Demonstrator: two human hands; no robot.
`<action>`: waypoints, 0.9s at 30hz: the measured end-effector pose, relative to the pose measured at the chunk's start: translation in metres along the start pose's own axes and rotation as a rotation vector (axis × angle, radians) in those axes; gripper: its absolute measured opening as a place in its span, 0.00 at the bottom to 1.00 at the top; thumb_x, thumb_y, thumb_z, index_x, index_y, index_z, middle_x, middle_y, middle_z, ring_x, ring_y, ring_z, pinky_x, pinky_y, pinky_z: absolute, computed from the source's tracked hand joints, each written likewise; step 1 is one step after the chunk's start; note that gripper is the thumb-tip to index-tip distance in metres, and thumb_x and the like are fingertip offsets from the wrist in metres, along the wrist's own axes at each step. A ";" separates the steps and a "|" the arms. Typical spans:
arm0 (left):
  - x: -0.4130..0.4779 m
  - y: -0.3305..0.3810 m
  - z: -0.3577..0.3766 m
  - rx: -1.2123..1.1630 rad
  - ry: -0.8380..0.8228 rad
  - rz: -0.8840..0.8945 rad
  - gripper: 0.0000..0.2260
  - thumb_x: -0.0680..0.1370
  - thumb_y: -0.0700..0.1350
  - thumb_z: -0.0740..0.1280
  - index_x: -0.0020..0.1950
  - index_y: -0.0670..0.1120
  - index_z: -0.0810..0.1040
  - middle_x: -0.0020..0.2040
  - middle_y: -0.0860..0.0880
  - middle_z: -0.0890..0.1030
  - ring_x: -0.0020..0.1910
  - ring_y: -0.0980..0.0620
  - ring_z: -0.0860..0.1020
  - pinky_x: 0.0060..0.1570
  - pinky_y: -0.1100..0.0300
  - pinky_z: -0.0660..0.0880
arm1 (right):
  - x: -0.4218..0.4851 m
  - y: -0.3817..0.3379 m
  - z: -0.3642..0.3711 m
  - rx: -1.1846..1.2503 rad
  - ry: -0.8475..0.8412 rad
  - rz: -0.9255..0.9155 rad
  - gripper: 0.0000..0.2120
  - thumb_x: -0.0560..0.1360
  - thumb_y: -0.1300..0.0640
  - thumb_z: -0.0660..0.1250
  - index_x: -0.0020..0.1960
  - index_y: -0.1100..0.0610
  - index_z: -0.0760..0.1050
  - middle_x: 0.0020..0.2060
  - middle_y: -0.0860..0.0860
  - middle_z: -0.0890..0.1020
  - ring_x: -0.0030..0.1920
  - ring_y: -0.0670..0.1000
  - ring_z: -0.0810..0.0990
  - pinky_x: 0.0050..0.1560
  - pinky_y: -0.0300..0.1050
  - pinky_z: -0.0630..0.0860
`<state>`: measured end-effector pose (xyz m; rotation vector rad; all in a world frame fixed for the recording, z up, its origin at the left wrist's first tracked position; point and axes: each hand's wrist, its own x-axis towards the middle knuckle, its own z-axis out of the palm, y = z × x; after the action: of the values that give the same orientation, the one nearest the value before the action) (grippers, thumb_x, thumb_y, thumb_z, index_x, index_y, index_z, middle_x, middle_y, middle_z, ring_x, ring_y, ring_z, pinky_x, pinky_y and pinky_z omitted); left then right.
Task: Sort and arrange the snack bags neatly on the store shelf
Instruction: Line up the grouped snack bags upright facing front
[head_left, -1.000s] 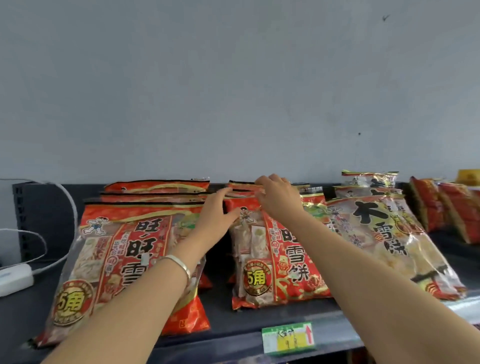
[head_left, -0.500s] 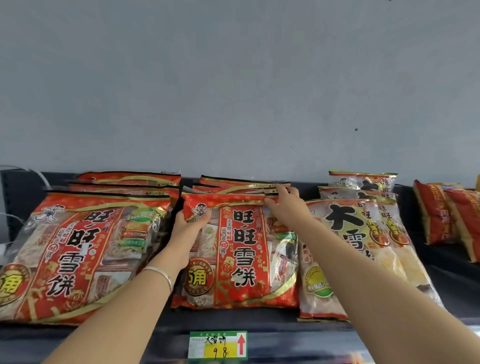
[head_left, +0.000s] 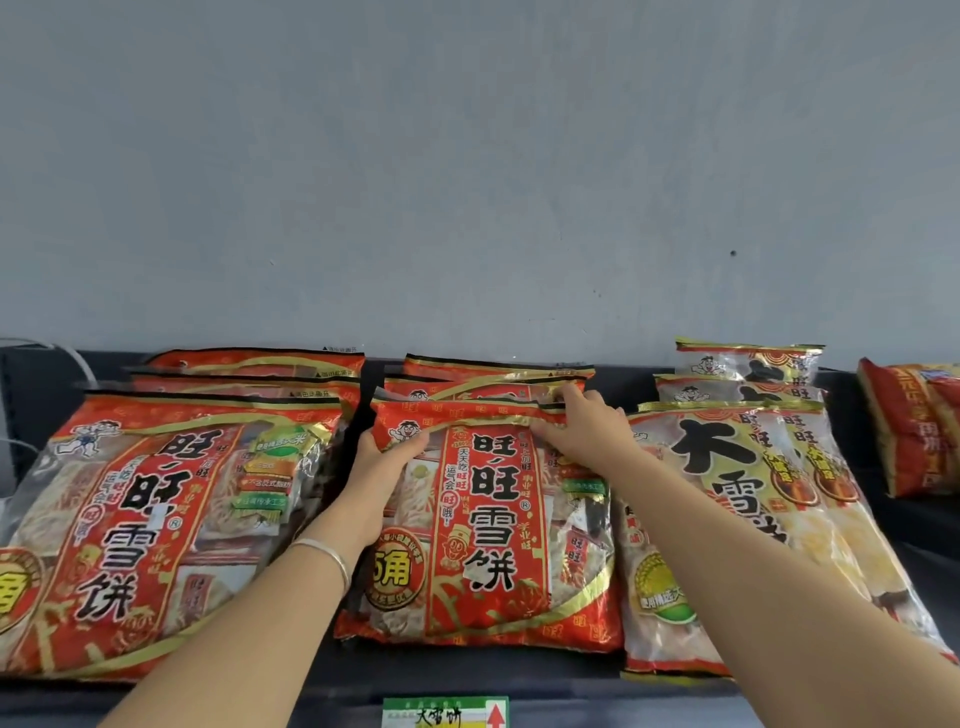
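A big red snack bag (head_left: 488, 525) leans at the front of the middle stack on the dark shelf (head_left: 467, 675). My left hand (head_left: 382, 470) grips its upper left edge, thumb over the front. My right hand (head_left: 582, 428) holds its top right corner, fingers curled over the top seam. Behind it stand two more red bags (head_left: 493, 371). A left stack of the same red bags (head_left: 171, 519) leans beside it. On the right lie paler bags with big black characters (head_left: 753, 499).
Orange-red packets (head_left: 914, 431) stand at the far right of the shelf. White cables (head_left: 31, 353) run at the far left. A green and yellow price tag (head_left: 445, 713) sits on the shelf's front edge. A plain grey wall rises behind.
The view has moved closer to the middle stack. Both hands stay on the top of the front middle bag, which now leans more upright and squarer to me.
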<state>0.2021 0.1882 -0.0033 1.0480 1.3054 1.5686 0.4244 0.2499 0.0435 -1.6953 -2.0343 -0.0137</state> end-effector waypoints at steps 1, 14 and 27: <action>0.000 0.000 0.000 -0.001 -0.006 0.002 0.26 0.73 0.52 0.72 0.66 0.50 0.65 0.55 0.46 0.79 0.51 0.46 0.79 0.48 0.51 0.75 | 0.000 -0.001 -0.001 -0.004 -0.002 0.003 0.32 0.75 0.34 0.60 0.71 0.52 0.62 0.67 0.57 0.71 0.66 0.61 0.72 0.72 0.63 0.60; -0.005 -0.002 0.004 0.249 0.094 0.106 0.42 0.72 0.57 0.70 0.76 0.56 0.45 0.73 0.43 0.62 0.68 0.40 0.67 0.64 0.40 0.66 | -0.022 -0.010 -0.009 -0.054 0.035 0.101 0.34 0.77 0.36 0.58 0.77 0.48 0.54 0.77 0.56 0.56 0.75 0.63 0.59 0.73 0.67 0.55; -0.041 0.014 0.079 0.864 0.261 0.724 0.28 0.75 0.49 0.68 0.72 0.51 0.63 0.76 0.43 0.54 0.76 0.42 0.51 0.73 0.44 0.52 | -0.054 0.054 -0.041 -0.032 0.190 0.122 0.30 0.78 0.46 0.61 0.77 0.50 0.56 0.75 0.56 0.60 0.72 0.60 0.63 0.69 0.62 0.66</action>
<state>0.2884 0.1721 0.0163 2.0773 2.0092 1.6905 0.4954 0.2001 0.0441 -1.7638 -1.7991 -0.1611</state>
